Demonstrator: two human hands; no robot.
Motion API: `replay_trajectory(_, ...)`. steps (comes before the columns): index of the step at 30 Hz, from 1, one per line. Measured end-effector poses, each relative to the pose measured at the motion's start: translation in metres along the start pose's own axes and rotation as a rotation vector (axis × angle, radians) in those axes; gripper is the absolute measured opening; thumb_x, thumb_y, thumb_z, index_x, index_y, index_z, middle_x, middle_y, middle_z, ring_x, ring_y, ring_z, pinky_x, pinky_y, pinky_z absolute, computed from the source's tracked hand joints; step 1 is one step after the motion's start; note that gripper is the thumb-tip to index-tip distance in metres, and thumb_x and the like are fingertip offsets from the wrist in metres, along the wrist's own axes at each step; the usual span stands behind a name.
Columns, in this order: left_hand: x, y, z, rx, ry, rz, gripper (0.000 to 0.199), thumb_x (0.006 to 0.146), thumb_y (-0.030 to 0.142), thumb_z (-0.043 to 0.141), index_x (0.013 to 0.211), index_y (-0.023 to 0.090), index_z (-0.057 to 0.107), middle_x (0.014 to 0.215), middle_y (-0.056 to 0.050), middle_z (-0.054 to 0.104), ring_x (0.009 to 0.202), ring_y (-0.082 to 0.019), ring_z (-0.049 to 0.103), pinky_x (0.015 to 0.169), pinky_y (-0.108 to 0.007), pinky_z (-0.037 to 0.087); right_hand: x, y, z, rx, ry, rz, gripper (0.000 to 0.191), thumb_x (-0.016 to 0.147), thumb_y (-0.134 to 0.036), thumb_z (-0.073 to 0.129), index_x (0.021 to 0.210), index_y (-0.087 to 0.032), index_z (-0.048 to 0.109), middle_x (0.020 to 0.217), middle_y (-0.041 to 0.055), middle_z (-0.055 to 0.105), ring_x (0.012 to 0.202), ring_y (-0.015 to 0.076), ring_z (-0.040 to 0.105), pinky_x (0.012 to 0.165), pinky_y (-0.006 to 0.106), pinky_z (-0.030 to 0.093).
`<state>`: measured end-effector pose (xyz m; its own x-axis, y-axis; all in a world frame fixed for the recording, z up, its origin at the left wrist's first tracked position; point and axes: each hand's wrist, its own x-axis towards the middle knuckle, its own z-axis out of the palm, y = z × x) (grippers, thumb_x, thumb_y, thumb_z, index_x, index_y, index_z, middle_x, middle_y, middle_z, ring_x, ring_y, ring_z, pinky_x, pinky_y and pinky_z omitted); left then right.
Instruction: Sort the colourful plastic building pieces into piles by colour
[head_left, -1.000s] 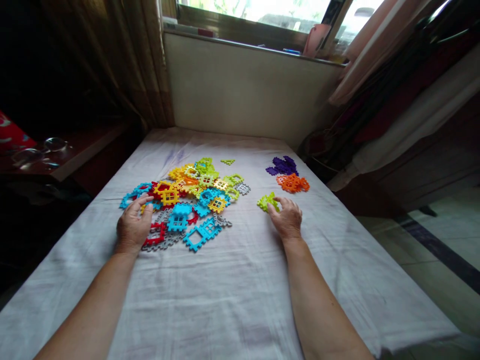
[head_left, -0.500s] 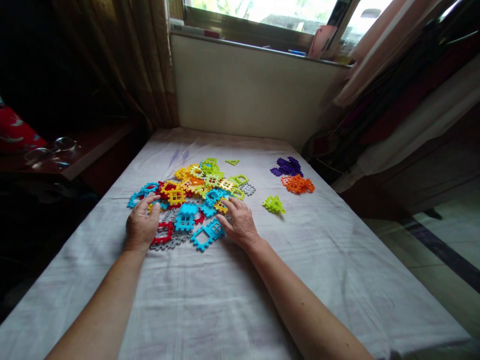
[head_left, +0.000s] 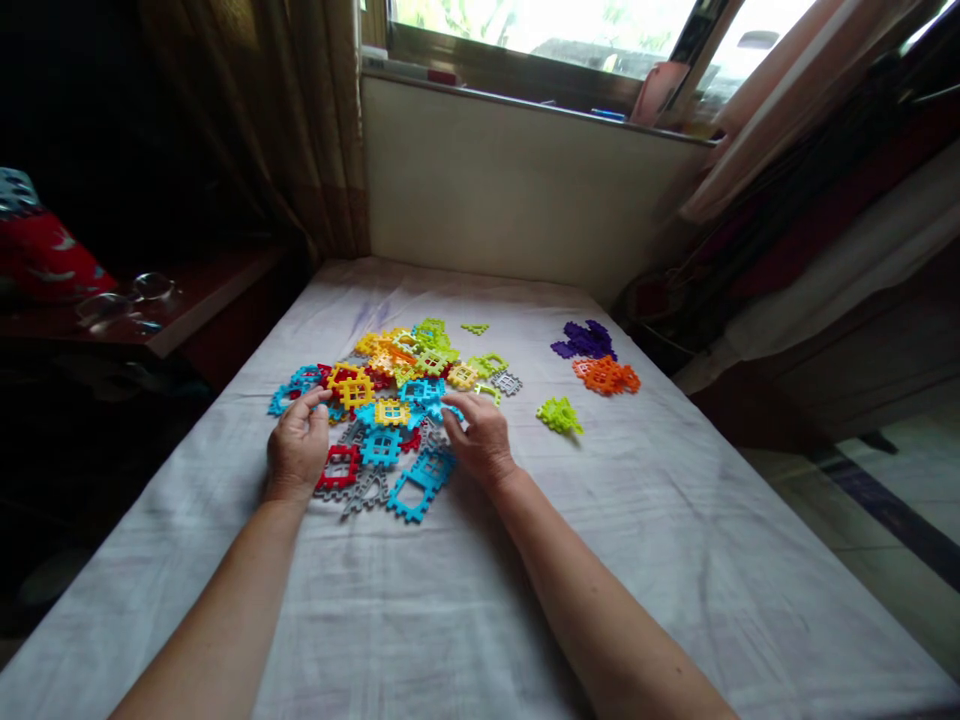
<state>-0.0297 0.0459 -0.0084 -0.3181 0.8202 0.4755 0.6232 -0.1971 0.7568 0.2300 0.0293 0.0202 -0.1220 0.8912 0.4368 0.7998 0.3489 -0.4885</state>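
Observation:
A pile of flat plastic interlocking building pieces with toothed edges lies between my hands, in blue, yellow, red, grey and green. At its left edge rests my left hand (head_left: 298,447), fingers slightly bent and thumb apart, beside a red square piece (head_left: 341,466) and a yellow window piece (head_left: 356,393). My right hand (head_left: 481,437) reaches in from the right, its thumb and fingertips closed about a blue piece (head_left: 451,409); the fingers partly hide it. Between the hands lie a yellow window piece (head_left: 391,412), a blue window piece (head_left: 381,447) and a grey triangular piece (head_left: 367,490).
Right of the pile sit separate groups of purple pieces (head_left: 585,340), orange pieces (head_left: 609,376) and light green pieces (head_left: 559,414). A green triangle (head_left: 475,328) lies behind. The cloth-covered surface (head_left: 585,600) meets a wall under the window. Eyeglasses (head_left: 127,300) rest on a side table.
The yellow window piece near my right fingers has shifted left into the middle of the pile. A grey triangular piece now shows at the front. The view has shifted slightly.

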Motion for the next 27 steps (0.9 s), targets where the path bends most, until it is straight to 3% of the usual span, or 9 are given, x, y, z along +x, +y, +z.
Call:
replay_trajectory(4, 0.000, 0.001, 0.000, 0.006, -0.009, 0.003, 0.034, 0.086, 0.038, 0.049, 0.106, 0.019, 0.069, 0.120, -0.010, 0.071, 0.116, -0.023, 0.064, 0.107, -0.040, 0.047, 0.007, 0.040, -0.024, -0.237, -0.009, 0.203, 0.027, 0.086, -0.019, 0.060, 0.111, -0.023, 0.071, 0.116, 0.0084, 0.071, 0.112, 0.0265, 0.058, 0.094, 0.039, 0.043)
replay_trajectory(9, 0.000, 0.001, 0.000, 0.023, -0.019, 0.024, 0.032, 0.086, 0.038, 0.050, 0.105, 0.020, 0.069, 0.121, -0.009, 0.070, 0.118, -0.023, 0.063, 0.110, -0.040, 0.045, 0.001, 0.059, -0.025, -0.282, -0.087, 0.170, 0.023, 0.087, -0.020, 0.059, 0.106, -0.025, 0.072, 0.105, 0.0056, 0.074, 0.108, 0.0245, 0.056, 0.089, 0.036, 0.039)
replay_trajectory(14, 0.000, -0.001, -0.001, 0.033, -0.028, 0.031, 0.030, 0.087, 0.038, 0.051, 0.105, 0.023, 0.068, 0.122, -0.006, 0.070, 0.118, -0.022, 0.063, 0.110, -0.039, 0.045, 0.002, 0.067, -0.032, -0.279, 0.005, 0.167, 0.025, 0.088, -0.018, 0.055, 0.105, -0.025, 0.072, 0.101, 0.0063, 0.073, 0.104, 0.0232, 0.056, 0.090, 0.035, 0.036)
replay_trajectory(20, 0.000, 0.000, -0.003, 0.037, -0.029, 0.045, 0.029, 0.087, 0.039, 0.052, 0.106, 0.023, 0.069, 0.122, -0.006, 0.070, 0.119, -0.023, 0.062, 0.111, -0.040, 0.044, 0.000, 0.103, -0.069, -0.350, 0.158, 0.376, 0.027, 0.086, -0.020, 0.054, 0.102, -0.024, 0.075, 0.107, 0.0082, 0.073, 0.105, 0.0255, 0.055, 0.093, 0.038, 0.036)
replay_trajectory(27, 0.000, 0.001, -0.004, 0.044, -0.034, 0.047, 0.031, 0.087, 0.039, 0.052, 0.106, 0.021, 0.069, 0.123, -0.008, 0.069, 0.119, -0.024, 0.062, 0.111, -0.040, 0.044, -0.004, 0.106, -0.072, -0.381, -0.015, 0.412, 0.023, 0.086, -0.022, 0.056, 0.096, -0.025, 0.077, 0.106, 0.0077, 0.072, 0.106, 0.0246, 0.055, 0.091, 0.038, 0.036)
